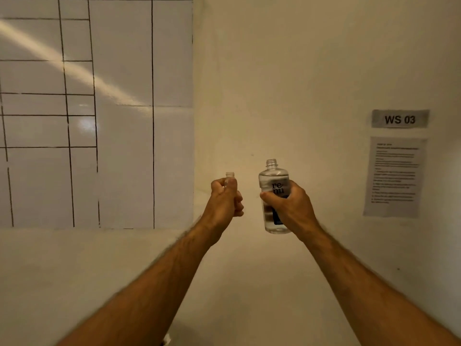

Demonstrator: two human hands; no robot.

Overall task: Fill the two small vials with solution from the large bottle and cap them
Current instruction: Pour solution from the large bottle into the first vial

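My left hand (225, 199) is raised in front of the wall and closed around a small clear vial (230, 175). Only the vial's open threaded neck shows above my fingers; no cap is on it. My right hand (289, 204) grips the large clear bottle (274, 178) around its middle, upright and uncapped, with clear solution inside and a dark "re-nu" label partly under my fingers. The bottle stands a hand's width right of the vial, its mouth slightly higher. The second vial and the caps are not in sight.
A cream wall fills the view. A glossy white board (119, 116) with black grid lines covers the left half. At the right hang a grey "WS 03" sign (400, 119) and a printed sheet (394, 177). No table surface is visible.
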